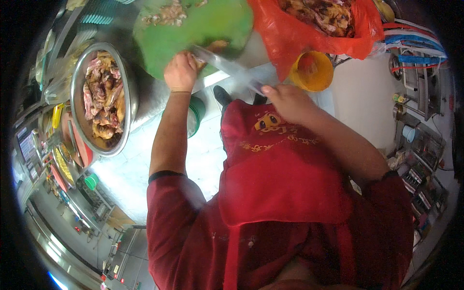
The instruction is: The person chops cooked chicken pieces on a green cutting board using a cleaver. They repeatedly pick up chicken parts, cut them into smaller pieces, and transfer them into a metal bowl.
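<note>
At the near edge of a green round cutting board, my left hand is closed on a piece of meat. My right hand grips the dark handle of a knife, whose blade is blurred and reaches left over the board to the meat beside my left fingers. Part of a browned meat piece shows just beyond the blade. Chopped meat pieces lie at the board's far side. Whether the blade touches the meat is unclear.
Left of the board stands a steel basin of browned meat pieces. A red plastic bag at the far right holds more meat, with a yellow container below it. A green bucket is beneath the table edge.
</note>
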The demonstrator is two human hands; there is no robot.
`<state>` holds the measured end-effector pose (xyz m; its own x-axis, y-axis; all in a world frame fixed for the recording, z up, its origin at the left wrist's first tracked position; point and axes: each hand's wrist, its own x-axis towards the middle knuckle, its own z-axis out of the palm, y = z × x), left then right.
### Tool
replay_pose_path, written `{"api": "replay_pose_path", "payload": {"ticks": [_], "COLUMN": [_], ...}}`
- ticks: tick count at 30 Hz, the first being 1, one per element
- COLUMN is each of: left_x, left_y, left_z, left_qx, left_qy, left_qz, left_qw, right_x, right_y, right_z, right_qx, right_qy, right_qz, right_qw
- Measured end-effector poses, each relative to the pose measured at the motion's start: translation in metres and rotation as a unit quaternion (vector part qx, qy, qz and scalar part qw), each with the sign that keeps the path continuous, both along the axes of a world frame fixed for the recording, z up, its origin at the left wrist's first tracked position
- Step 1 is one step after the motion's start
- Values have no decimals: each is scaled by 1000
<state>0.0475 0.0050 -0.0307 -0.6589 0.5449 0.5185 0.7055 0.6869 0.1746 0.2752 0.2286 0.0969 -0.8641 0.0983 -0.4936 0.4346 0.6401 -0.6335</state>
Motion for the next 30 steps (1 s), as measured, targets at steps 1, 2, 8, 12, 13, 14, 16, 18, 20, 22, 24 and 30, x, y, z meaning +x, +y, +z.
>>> {"api": "replay_pose_path", "payload": {"ticks": [1,2,8,12,13,14,16,18,20,22,24,30], "left_x": [-2,-3,-17,-39,-44,-56,-65,-54,-67,-89,-109,-105], "left_y": [1,1,7,18,19,20,28,44,54,46,39,38], "left_z": [-2,-3,22,44,50,47,49,72,66,47,39,67], "left_qx": [-2,-4,-46,-90,-100,-167,-191,-170,-227,-289,-353,-40], "left_qy": [-2,-5,-182,-346,-389,-405,-478,-533,-504,-423,-284,-718], "left_qz": [4,9,21,-18,-30,-43,-37,-16,-39,-69,-119,80], "left_qw": [1000,1000,982,934,915,898,857,829,832,856,884,690], "right_x": [7,12,28,43,46,46,45,46,45,40,36,21], "right_y": [9,12,24,30,30,30,28,27,27,23,18,0], "right_z": [11,13,18,4,4,7,16,11,11,15,16,6], "right_qx": [-21,-9,-29,-42,-44,-55,-74,-81,-85,-92,-104,-99], "right_qy": [-32,-31,17,10,8,1,-17,-1,13,24,36,84], "right_qz": [-50,-73,-198,-209,-213,-221,-239,-241,-250,-257,-268,-275], "right_qw": [998,997,980,977,976,974,968,967,964,962,957,953]}}
